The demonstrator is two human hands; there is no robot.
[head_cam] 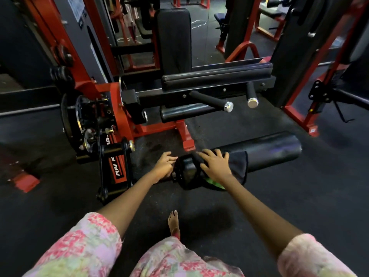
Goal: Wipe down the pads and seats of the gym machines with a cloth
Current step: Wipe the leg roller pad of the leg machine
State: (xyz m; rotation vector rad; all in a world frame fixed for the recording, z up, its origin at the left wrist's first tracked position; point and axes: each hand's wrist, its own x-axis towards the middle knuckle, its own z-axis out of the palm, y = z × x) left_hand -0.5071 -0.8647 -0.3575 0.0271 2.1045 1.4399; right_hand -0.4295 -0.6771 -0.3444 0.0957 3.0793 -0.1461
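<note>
Machine (111, 124): red and black frame at 9 to 10 o'clock, with cam wheel and pivot arm low on its near side
Left hand (164, 165): just left of centre, fingers loosely bent, tips touching the left end of the roller, gripping nothing
Roller (273, 152): long black pad lying across centre toward 3 o'clock, near the floor
Cloth (238, 163): dark, draped over the roller's left half, a green patch showing at its lower edge
Right hand (216, 163): flat on the cloth with fingers spread, pressing it onto the roller
Back pad (173, 40): upright black cushion at 12 o'clock
Seat (215, 76): black, at 1 o'clock, two chrome-capped handles beneath
Foot (173, 223): bare, on dark floor at 6 o'clock
</note>
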